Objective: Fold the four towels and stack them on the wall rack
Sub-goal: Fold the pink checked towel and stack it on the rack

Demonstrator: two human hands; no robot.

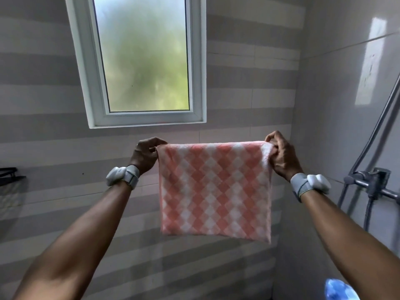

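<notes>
Left hand (144,154) grip pinching top left corner of pink-and-white checked towel (214,189); right hand (281,155) grip pinching top right corner. Towel hangs flat between hands, held up in air before striped tile wall (43,126), below frosted window (142,55). Black wall rack (10,173) far left; shower fitting (372,182) at right.
</notes>
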